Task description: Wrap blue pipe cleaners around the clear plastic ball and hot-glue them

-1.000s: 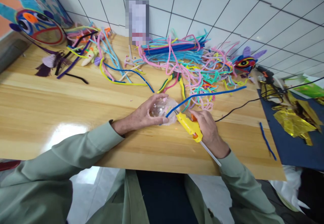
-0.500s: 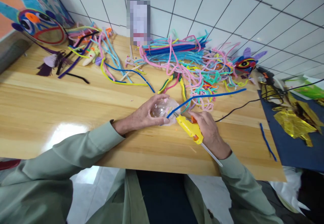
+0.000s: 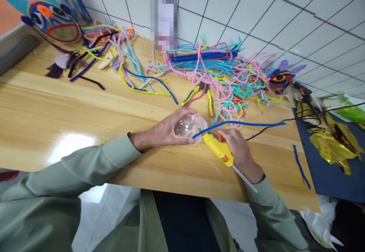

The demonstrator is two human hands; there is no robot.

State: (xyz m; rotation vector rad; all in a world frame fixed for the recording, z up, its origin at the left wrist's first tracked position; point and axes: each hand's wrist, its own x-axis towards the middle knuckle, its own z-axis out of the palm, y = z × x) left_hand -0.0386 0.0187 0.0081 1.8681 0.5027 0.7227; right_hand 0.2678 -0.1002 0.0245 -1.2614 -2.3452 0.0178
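My left hand [image 3: 168, 128] is closed round a clear plastic ball [image 3: 186, 126], thumb along its near side. A long blue pipe cleaner [image 3: 242, 122] has one end at the ball, beside my left thumb, and its free end reaches out to the right. In my right hand [image 3: 239, 147] is a yellow glue gun [image 3: 216, 147]. Its nozzle points at the ball near the pipe cleaner's end; whether it touches cannot be made out. A pale glue stick [image 3: 243, 178] juts from the gun's back.
Behind the ball lie yellow-handled pliers [image 3: 210, 102] and a heap of pipe cleaners [image 3: 199, 60]. Decorated masks stand at the far left [image 3: 54, 22] and right [image 3: 282, 79]. A black cord [image 3: 262, 130] runs rightward towards gold foil [image 3: 330, 143]. A short blue pipe cleaner [image 3: 301, 166] rests near the right edge.
The view has shifted slightly. The blue pipe cleaner's free end has dropped, so it lies flatter over the glue gun. Both hands keep their holds.
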